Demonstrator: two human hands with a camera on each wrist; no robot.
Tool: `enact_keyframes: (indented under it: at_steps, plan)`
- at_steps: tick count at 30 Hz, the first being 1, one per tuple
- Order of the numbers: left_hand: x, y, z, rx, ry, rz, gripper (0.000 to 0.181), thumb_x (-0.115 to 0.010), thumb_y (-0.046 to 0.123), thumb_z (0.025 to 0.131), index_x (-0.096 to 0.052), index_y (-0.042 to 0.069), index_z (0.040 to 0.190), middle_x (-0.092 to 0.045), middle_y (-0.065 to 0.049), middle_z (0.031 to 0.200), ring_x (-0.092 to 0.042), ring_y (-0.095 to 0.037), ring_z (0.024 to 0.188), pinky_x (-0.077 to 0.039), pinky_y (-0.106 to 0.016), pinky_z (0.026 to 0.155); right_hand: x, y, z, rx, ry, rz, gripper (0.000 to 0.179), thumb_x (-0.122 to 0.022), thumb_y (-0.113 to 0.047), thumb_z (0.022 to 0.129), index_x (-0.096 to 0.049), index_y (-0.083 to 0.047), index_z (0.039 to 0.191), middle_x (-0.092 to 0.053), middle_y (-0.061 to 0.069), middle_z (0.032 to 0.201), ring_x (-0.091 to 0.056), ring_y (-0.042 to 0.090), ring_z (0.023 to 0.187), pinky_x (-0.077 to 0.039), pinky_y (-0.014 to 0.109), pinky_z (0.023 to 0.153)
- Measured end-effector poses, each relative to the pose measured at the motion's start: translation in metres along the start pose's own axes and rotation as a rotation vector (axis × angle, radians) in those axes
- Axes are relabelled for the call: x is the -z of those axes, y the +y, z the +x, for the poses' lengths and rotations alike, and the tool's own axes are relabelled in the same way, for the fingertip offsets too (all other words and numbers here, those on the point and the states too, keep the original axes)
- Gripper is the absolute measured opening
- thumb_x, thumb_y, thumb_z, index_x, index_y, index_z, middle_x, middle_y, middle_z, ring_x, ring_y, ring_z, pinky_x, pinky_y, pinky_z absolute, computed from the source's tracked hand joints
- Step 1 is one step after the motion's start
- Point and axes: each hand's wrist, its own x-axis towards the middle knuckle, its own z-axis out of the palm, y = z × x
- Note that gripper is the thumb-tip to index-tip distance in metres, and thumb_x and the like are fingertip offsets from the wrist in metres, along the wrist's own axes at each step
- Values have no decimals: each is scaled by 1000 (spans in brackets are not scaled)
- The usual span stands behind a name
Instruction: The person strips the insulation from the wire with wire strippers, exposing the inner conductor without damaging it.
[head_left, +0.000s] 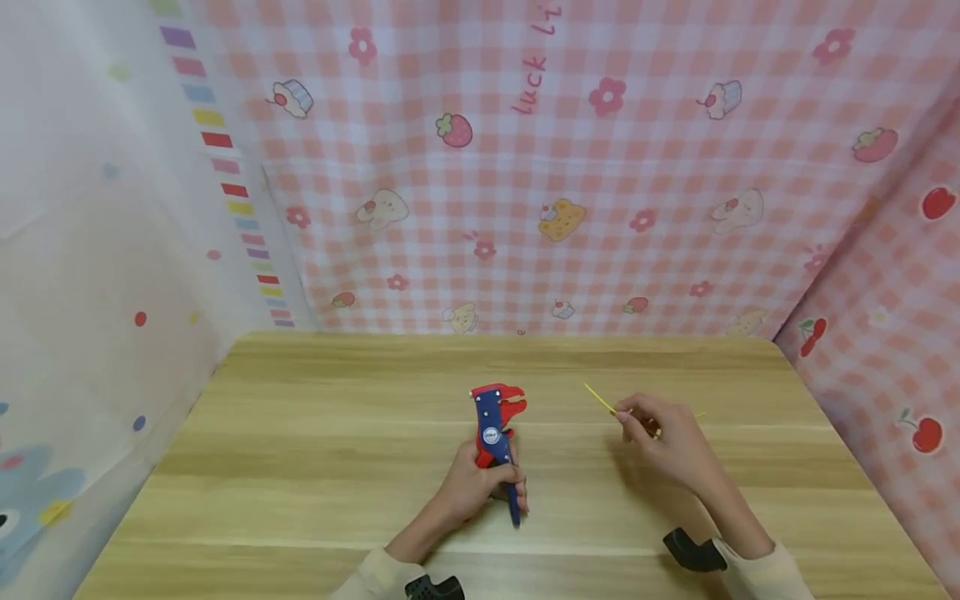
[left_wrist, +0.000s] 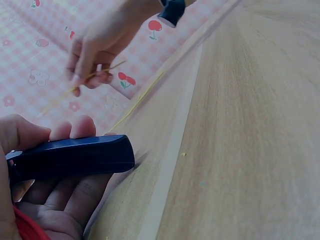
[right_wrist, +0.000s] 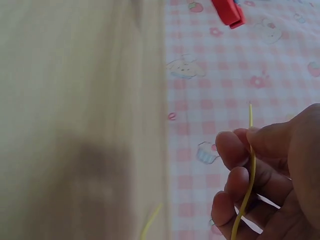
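Though handleless in right-wrist view, blue-handled pliers (head_left: 490, 421)

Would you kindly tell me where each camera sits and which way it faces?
Head: on the head, facing forward and down at the table; left hand, right hand and sleeves show.
Left wrist: on that wrist, facing the pliers' handle; both hands show.
Right wrist: on that wrist, facing the pinched yellow wire; only the right hand shows.
Shared: both wrist views show the right hand and that wire.
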Motion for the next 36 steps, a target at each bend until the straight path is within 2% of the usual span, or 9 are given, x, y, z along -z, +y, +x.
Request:
enact_keyframes:
  at_steps: [4,16,23,26,36]
  plan:
    - [1,1,0,-3,-7,6,29,-61,-2,94,-46,-19,112,-71,-5,77,-74,-19,67,-66,-44,70,-3,6,-11,-35,-29,4,8,-66,-4,96,-73,-7,97,-68,-7,70,-56,-2,63,-51,21,57]
    - [0,1,-2,19,-9,-22,30,-60,-4,93,-45,-20,113,-71,-3,75,-74,-18,65,-66,-43,68,-12,21,-41,-148,-150,-10,8,-67,-10,98,-72,-16,94,-65,-15,70,-55,-4,63,-48,20,57]
    - [1,2,-1,27,5,-13,32,-60,-3,94,-44,-18,116,-71,-5,77,-74,-18,66,-66,-43,70,-12,22,-48,-177,-98,-58,9,-73,-14,95,-74,-21,90,-69,-13,81,-56,-4,73,-51,21,66]
    - [1,2,-2,31,11,-11,33,-61,-2,95,-43,-18,118,-71,-6,78,-75,-19,67,-66,-44,71,-11,22,-50,-190,-75,-83,4,-74,-18,94,-75,-19,90,-70,-12,85,-58,-4,78,-53,21,69]
    - [0,2,-1,21,16,-6,33,-61,-3,94,-44,-20,116,-71,-5,76,-75,-18,66,-66,-42,70,-2,25,-54,-217,-96,-114,8,-78,-14,89,-75,-21,87,-64,-13,80,-52,-4,72,-48,20,64]
